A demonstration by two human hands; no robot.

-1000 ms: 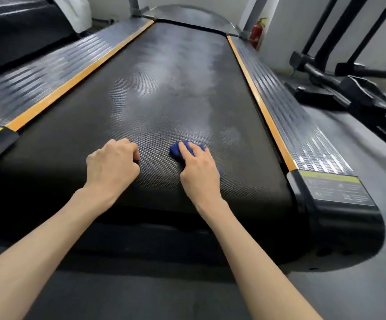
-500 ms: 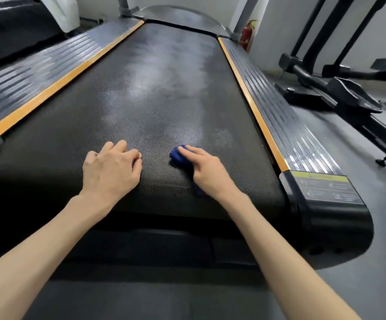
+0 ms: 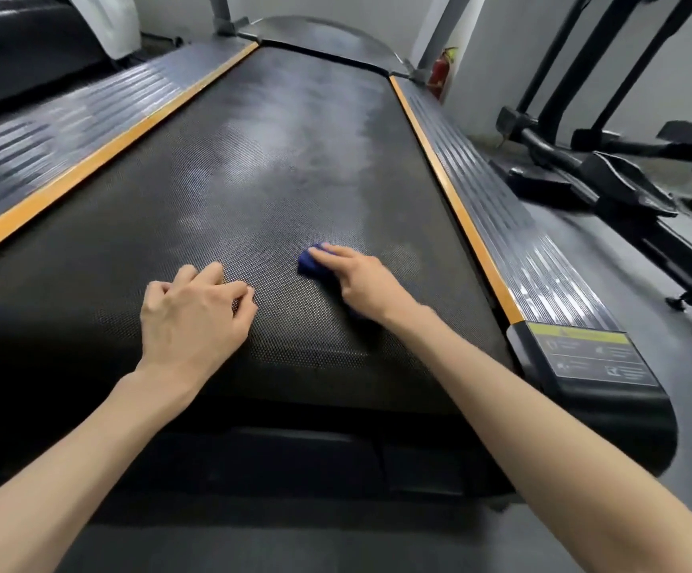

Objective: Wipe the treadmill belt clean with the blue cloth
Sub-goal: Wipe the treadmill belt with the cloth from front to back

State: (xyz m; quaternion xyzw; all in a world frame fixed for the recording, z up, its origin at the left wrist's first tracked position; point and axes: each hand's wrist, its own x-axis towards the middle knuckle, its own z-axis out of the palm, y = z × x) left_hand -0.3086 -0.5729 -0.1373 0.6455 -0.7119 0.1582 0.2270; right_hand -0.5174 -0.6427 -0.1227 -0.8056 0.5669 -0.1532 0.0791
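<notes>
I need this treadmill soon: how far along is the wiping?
Done: the near strip of the belt looks dark and matte. In hand: the right hand presses the blue cloth there; the left hand rests on the belt. Left: pale hazy patches farther up the middle.

- The black textured treadmill belt (image 3: 294, 159) runs from the near edge of the view away to the far end.
- A small blue cloth (image 3: 308, 264) lies on the belt near its near end, a little right of the belt's midline.
- The right hand (image 3: 363, 283) lies on top of the cloth, its fingers (image 3: 332, 252) pressing it onto the belt.
- The left hand (image 3: 191, 320) rests on the belt left of the cloth, apart from it.
- A ribbed grey side rail with an orange strip flanks the belt on the left (image 3: 67, 130), and another on the right (image 3: 514, 241).
- A red fire extinguisher (image 3: 439, 72) stands beyond the belt's far right corner.
- A black exercise machine (image 3: 609, 188) stands on the floor right of the belt, past the right rail.
</notes>
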